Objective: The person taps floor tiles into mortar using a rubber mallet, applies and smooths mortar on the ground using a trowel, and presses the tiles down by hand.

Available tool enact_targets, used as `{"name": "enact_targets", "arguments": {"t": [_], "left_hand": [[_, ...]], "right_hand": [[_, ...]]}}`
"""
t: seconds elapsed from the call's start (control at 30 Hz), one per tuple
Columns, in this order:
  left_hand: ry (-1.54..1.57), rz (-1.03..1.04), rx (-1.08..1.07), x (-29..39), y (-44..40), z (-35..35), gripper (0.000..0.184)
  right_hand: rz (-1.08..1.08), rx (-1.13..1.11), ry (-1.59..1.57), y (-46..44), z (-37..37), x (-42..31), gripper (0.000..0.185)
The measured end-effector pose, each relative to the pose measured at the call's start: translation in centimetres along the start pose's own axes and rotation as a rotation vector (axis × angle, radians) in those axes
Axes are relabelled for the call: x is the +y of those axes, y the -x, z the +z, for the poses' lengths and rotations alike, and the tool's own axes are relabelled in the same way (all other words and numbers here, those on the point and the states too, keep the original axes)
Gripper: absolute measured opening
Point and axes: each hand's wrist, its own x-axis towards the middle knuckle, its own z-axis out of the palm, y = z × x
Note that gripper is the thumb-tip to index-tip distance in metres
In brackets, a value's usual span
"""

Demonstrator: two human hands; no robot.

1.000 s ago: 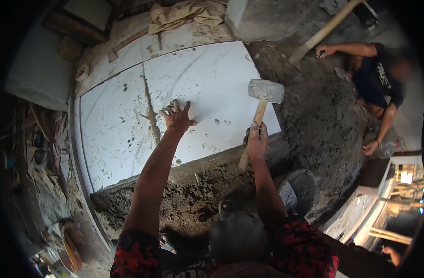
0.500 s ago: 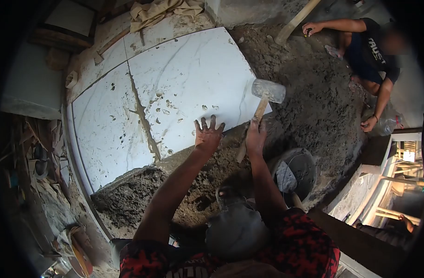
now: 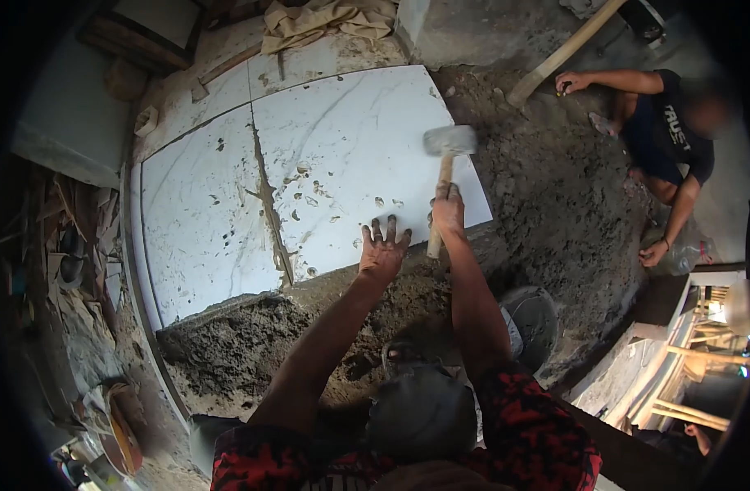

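Observation:
My left hand (image 3: pixel 382 250) rests with spread fingers on the front edge of a white marbled tile (image 3: pixel 367 155). My right hand (image 3: pixel 448 211) is wrapped round the wooden handle of a mallet (image 3: pixel 450 141), whose slightly blurred grey head is over the tile's right part. Left of this tile lies a second white tile (image 3: pixel 203 204), with a mortar-smeared joint between them. Bits of mortar dot both surfaces. Rough wet mortar (image 3: pixel 228 352) runs along the front of the tiles.
A co-worker (image 3: pixel 678 131) crouches at the upper right on grey mortar (image 3: pixel 555 180), beside a wooden pole (image 3: pixel 567 57). A bucket (image 3: pixel 532 331) stands right of my right arm. A crumpled cloth (image 3: pixel 330 23) lies at the back; scraps (image 3: pixel 80 286) are piled at left.
My left hand has moved right and toward the tile's front edge since the earliest frame. The mallet in my right hand has shifted left over the tile. The whole view swung and came back.

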Motion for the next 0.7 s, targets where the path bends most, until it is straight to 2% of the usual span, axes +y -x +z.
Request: {"name": "enact_targets", "arguments": {"t": [0.07, 0.1, 0.13, 0.2, 0.23, 0.27, 0.33, 0.37, 0.4, 0.47, 0.5, 0.53, 0.6, 0.67, 0.7], "left_hand": [[-0.006, 0.004, -0.002, 0.0, 0.0, -1.2, 0.053], [-0.009, 0.017, -0.025, 0.0, 0.3, -1.4, 0.050], [0.004, 0.009, -0.037, 0.3, 0.9, -0.8, 0.050], [-0.040, 0.008, 0.035, 0.1, 0.4, -0.2, 0.049], [-0.032, -0.003, -0.015, 0.1, 0.1, -0.3, 0.060], [-0.028, -0.023, -0.001, 0.2, 0.1, -0.5, 0.060], [-0.024, 0.008, -0.055, 0.0, 0.1, -0.8, 0.058], [-0.004, -0.003, -0.073, 0.1, 0.3, -1.4, 0.055], [0.014, -0.037, -0.076, 0.3, 0.1, -0.7, 0.055], [0.028, -0.004, -0.035, 0.2, -0.6, 1.1, 0.053], [0.034, -0.043, -0.030, 0.0, -0.5, 0.6, 0.053], [0.066, -0.038, -0.028, 0.1, 0.0, 0.0, 0.052], [0.102, -0.057, -0.024, 0.0, 0.2, -0.7, 0.051], [0.111, -0.034, -0.045, 0.3, 0.3, -0.6, 0.051], [0.140, -0.034, -0.045, 0.3, 0.4, -0.7, 0.050]], "right_hand": [[0.412, -0.238, -0.399, 0.1, -3.3, -4.2, 0.045], [0.193, -0.061, -0.337, 0.6, -3.3, -4.1, 0.043], [0.198, -0.078, -0.327, 1.3, -2.9, -3.2, 0.043], [0.118, 0.045, -0.101, 1.3, -0.8, -1.0, 0.041], [0.077, -0.021, 0.016, 0.4, 1.1, 2.0, 0.042], [0.053, -0.027, 0.011, -0.1, 0.1, 1.1, 0.042], [0.278, -0.178, -0.381, 0.4, -2.8, -2.7, 0.043], [0.253, -0.114, -0.414, 1.5, -3.4, -4.3, 0.045], [0.238, -0.149, -0.408, 2.2, -2.8, -4.2, 0.045], [0.145, -0.130, -0.144, 2.7, -0.2, -2.2, 0.046], [-0.029, -0.162, 0.072, 1.0, 3.0, 2.4, 0.047], [0.066, -0.225, 0.106, 0.9, 1.7, -0.5, 0.048], [0.303, -0.382, -0.317, 0.4, -1.5, -5.8, 0.050], [0.240, -0.360, -0.389, 0.2, 0.4, -4.6, 0.050], [0.085, -0.328, -0.247, 0.2, 1.2, -4.6, 0.050]]}}
